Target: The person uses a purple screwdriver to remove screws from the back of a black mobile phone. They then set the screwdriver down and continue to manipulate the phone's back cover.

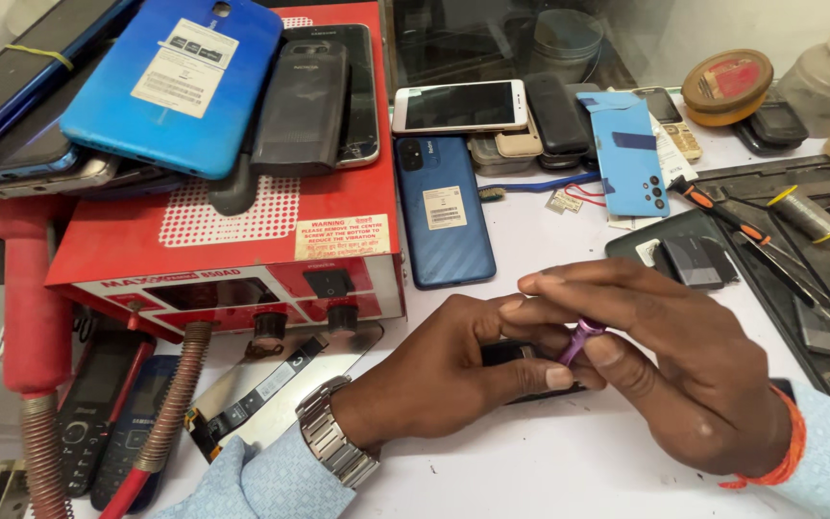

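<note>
My left hand [453, 370], with a metal watch on the wrist, grips a small black phone [511, 354] lying on the white worktable [549, 461]; most of the phone is hidden under my fingers. My right hand [684, 365], with an orange thread at the wrist, pinches a small purple tool [580, 338] between thumb and fingers, its tip down against the black phone. Both hands meet over the phone near the middle of the table.
A red hot-air station box [242, 240] at left carries stacked phones and a blue back cover [180, 82]. Blue phones [446, 211] [631, 154], a white phone [460, 106], screwdrivers [722, 213] on a black mat [809, 288], and keypad phones [98, 413] lie around.
</note>
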